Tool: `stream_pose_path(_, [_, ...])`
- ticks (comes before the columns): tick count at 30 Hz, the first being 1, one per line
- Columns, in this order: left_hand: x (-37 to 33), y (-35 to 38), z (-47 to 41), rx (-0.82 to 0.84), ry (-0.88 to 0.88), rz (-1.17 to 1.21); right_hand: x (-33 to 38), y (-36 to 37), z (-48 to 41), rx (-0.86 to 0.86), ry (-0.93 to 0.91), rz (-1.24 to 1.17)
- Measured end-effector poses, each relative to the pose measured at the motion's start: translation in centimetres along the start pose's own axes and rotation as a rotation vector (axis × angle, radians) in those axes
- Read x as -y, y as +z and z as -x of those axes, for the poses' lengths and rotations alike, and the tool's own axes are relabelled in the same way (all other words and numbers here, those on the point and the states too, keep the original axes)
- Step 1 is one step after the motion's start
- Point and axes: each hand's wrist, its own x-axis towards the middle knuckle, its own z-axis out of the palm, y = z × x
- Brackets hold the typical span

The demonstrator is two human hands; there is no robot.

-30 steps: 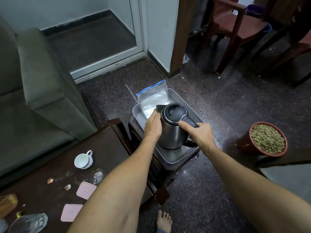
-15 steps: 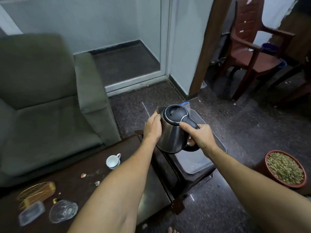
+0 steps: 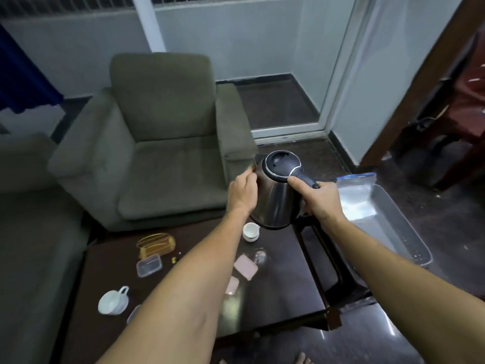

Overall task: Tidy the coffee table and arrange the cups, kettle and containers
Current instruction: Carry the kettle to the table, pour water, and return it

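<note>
Both hands hold the steel kettle (image 3: 275, 195) in the air above the far right part of the dark coffee table (image 3: 283, 285). The right hand (image 3: 319, 199) is wrapped closed around the black handle, thumb laid along its top near the lid. The left hand (image 3: 242, 191) presses flat against the kettle's side by the spout, fingers loosely curved; how far they reach around the body cannot be seen.

Directly below the kettle's base stands a small white cup (image 3: 250, 231), partly covered by it. Nearer along the table lie two pink coasters (image 3: 245, 267), the nearer one partly hidden by the left forearm, and a clear glass item (image 3: 260, 256) too blurred to name. Farther left are a gold wire holder (image 3: 156, 245), a clear plastic container (image 3: 148, 265) with its lid on, and a white cup tipped on its side (image 3: 113, 302). A pale edge beside the forearm near the table's front is cut off and unclear.

To the right, beyond the table's edge, a grey tray (image 3: 409, 232) rests on a lower stand with a blue-topped zip bag (image 3: 357, 193) leaning at its far end. A green armchair (image 3: 162, 143) sits behind the table.

Half a second ago the kettle hung over the tray; it is now over the table, with the same two-handed grip. The view has swung left and upward, so the planter of pebbles has gone out of frame and the whole armchair has come in.
</note>
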Motion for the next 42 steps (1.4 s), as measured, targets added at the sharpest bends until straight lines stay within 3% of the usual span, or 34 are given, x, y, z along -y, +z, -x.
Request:
stream_pose_path(11, [12.7, -8.8, 7.0, -0.134, -0.110, -0.150, -2.9, 12.5, 5.6, 0.115, 0.065, 0.113])
stream_pose_path(22, [21.9, -8.2, 15.9, -0.146, -0.314, -0.080, -8.7, 17.8, 10.5, 0.236, 0.104, 0.329])
stream_pose_path(32, [22.0, -3.9, 21.8, -0.231, -0.497, 0.049, -11.3, 18.4, 13.7, 0.283, 0.152, 0.546])
stream_pose_path(42, [19.6, -1.6, 25.5, -0.204, -0.507, 0.243, -12.0, 18.7, 15.4, 0.313, 0.159, 0.718])
